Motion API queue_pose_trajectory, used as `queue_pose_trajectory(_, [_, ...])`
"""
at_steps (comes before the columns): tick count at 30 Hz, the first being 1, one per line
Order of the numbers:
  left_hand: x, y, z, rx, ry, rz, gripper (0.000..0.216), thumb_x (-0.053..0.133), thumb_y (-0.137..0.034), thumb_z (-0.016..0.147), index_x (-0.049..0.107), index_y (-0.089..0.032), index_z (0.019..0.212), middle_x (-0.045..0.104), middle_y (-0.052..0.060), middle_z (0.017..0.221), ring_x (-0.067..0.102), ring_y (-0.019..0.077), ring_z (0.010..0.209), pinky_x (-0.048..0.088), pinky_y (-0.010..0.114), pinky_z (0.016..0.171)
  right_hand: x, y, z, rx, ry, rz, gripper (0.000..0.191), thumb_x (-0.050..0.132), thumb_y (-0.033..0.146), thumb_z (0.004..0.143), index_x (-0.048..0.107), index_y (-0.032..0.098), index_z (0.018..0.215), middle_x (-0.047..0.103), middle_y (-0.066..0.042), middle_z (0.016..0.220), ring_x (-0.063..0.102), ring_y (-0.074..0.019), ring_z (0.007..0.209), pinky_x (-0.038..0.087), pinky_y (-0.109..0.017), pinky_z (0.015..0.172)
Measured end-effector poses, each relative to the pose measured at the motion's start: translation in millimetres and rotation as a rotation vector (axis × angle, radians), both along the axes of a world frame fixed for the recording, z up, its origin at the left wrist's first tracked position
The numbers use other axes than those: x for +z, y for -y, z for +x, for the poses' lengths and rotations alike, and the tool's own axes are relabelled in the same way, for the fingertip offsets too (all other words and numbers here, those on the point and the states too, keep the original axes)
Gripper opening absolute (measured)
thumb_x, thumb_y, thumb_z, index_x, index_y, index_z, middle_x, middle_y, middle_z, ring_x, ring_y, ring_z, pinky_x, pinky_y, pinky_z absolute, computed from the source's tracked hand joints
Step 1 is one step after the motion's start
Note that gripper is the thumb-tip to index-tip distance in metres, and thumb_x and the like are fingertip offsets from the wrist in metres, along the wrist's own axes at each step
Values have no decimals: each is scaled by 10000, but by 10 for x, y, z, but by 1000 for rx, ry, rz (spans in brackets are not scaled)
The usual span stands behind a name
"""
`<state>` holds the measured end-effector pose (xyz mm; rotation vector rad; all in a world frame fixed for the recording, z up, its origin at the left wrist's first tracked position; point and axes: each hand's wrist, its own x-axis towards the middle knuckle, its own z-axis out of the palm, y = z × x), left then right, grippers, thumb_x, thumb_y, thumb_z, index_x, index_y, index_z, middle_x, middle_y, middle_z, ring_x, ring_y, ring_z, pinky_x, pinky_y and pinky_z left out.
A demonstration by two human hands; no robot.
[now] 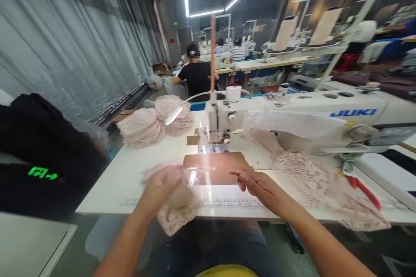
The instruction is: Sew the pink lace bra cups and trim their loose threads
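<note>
My left hand (162, 188) is closed on a piece of pale pink lace fabric (177, 216) at the front edge of the white sewing table (130, 169); the hand is blurred by motion. My right hand (256, 186) lies on the table with its fingers stretched flat toward the brown plate (214, 166) in front of the needle, holding nothing. The white JUKI sewing machine (292, 114) stands behind the hands.
Stacked pink lace pieces (156, 123) lie at the table's back left. A loose heap of lace (325, 186) and red-handled snips (364, 188) lie right of my right hand. A black cloth (42, 156) sits at left. Other people work at tables in the background.
</note>
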<state>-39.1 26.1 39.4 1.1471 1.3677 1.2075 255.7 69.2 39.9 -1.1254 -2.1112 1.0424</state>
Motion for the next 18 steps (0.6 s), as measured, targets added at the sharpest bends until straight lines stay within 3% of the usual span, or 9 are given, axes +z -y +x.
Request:
queue_pose_trajectory(3, [-47, -17, 98, -230, 91, -51, 514, 746, -380, 678, 634, -152, 1125, 680, 64, 929, 620, 200, 824, 470, 263, 730, 8, 25, -365, 131, -76, -113, 481, 396, 530, 902, 687, 164, 1014, 600, -47, 749, 560, -171, 731, 454, -284, 685])
queue_pose_trajectory(7, [-18, 59, 146, -398, 147, -45, 401, 721, -351, 706, 660, -144, 1044, 670, 73, 941, 612, 208, 848, 468, 273, 755, -48, -13, -688, 192, -164, -297, 494, 517, 546, 834, 642, 163, 1119, 527, -1, 674, 438, -115, 579, 365, -238, 528])
queue_pose_trajectory(10, [22, 116, 124, -456, 152, -38, 421, 716, -321, 704, 642, -162, 1087, 665, 75, 984, 614, 223, 879, 477, 280, 759, -16, -11, -829, 262, -217, -340, 417, 537, 541, 821, 672, 152, 886, 478, 10, 649, 375, -98, 563, 308, -231, 506])
queue_pose_trajectory(13, [24, 131, 81, -485, 113, 1, 416, 706, -297, 703, 637, -162, 1091, 667, 75, 983, 615, 222, 869, 484, 272, 731, 51, 23, -926, 317, -256, -326, 410, 547, 529, 816, 588, 153, 660, 433, 23, 611, 338, -86, 546, 264, -229, 491])
queue_pose_trajectory(18, [-11, 95, 29, -523, 60, 13, 322, 687, -300, 711, 648, -161, 998, 668, 59, 916, 609, 210, 813, 479, 275, 710, 33, 69, -1034, 299, -339, -435, 418, 575, 514, 804, 550, 147, 603, 397, 43, 550, 287, -62, 484, 196, -224, 449])
